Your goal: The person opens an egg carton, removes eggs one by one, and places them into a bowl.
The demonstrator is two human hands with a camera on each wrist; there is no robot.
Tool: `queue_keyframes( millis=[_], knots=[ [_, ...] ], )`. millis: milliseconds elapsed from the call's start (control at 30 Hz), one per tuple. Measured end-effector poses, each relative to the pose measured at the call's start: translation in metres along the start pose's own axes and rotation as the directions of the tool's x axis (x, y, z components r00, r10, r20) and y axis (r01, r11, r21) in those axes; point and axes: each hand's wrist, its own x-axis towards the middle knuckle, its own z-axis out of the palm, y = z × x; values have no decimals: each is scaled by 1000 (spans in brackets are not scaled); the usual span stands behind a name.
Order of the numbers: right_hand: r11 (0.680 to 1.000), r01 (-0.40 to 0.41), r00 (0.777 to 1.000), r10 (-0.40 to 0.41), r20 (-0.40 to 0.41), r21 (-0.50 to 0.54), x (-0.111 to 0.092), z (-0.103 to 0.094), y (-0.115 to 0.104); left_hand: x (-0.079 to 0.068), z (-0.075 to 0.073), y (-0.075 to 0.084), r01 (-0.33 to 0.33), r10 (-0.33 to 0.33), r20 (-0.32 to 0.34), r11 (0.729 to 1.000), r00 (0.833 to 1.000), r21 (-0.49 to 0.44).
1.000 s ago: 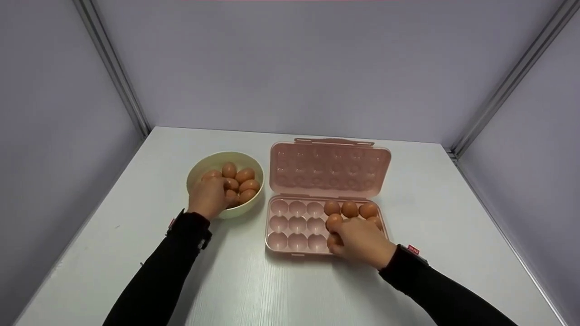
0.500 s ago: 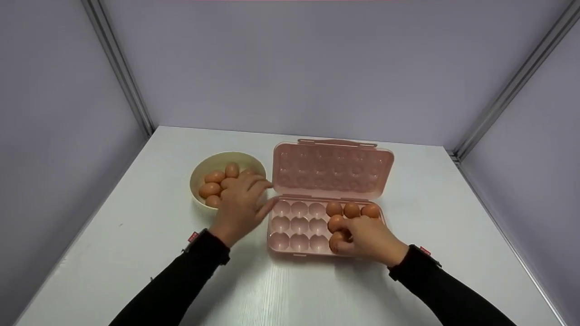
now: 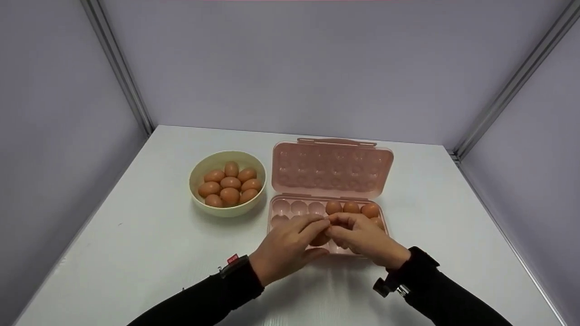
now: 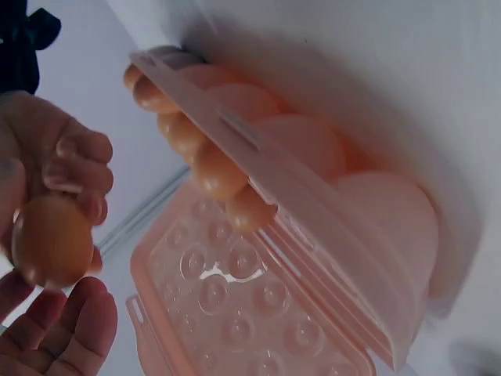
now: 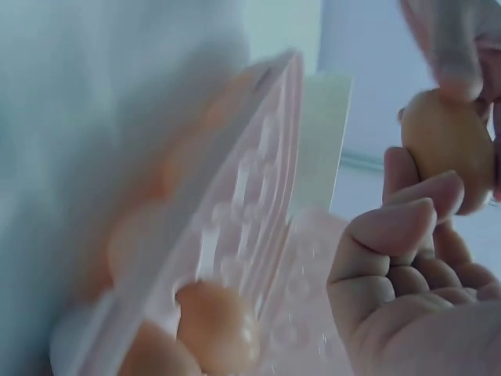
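Note:
Both hands meet over the front of an open pink egg carton (image 3: 274,199), with a brown egg (image 3: 320,239) between them. My left hand (image 3: 290,244) holds the egg from the left, its thumb and fingers spread around it. From the other side my right hand (image 3: 364,240) has its fingertips on the same egg (image 5: 450,153). In the left wrist view the egg (image 4: 52,241) is lifted apart from the carton. Several eggs (image 3: 351,207) sit in the right part of the carton; the hands cover its front middle. Left-hand compartments (image 3: 299,207) at the back are bare.
To the left of the carton stands a pale yellow bowl (image 3: 226,212) with several brown eggs (image 3: 230,183). The carton's lid (image 3: 333,170) leans back behind it. Grey walls (image 3: 290,68) enclose the white table (image 3: 149,217) at the back and sides.
My left hand has left the bowl and come right to the carton. My right hand has lifted the egg from the carton's front row, and both hands are on it.

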Motion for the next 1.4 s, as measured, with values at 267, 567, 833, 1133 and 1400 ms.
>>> queue_keyframes(
  millis=[267,567,833,1133,1400],
  knots=[
    [990,27,998,-34,53,138,-1,6,6,-2,2,5,53,-53,3,998,999,-31],
    [992,-13,999,9,35,123,1,2,7,-10,-10,-22,166,-165,18,984,986,-58],
    [995,-27,1000,27,1,100,-1,-7,16,-33,-46,-94,446,-445,-38,895,895,22],
    [999,20,996,-22,-88,-32,-1,-22,24,-56,-75,-145,748,-735,138,658,663,-87],
    [999,22,995,-26,-92,-45,3,-28,33,-59,-72,-156,733,-705,214,674,676,-94]
  ],
)
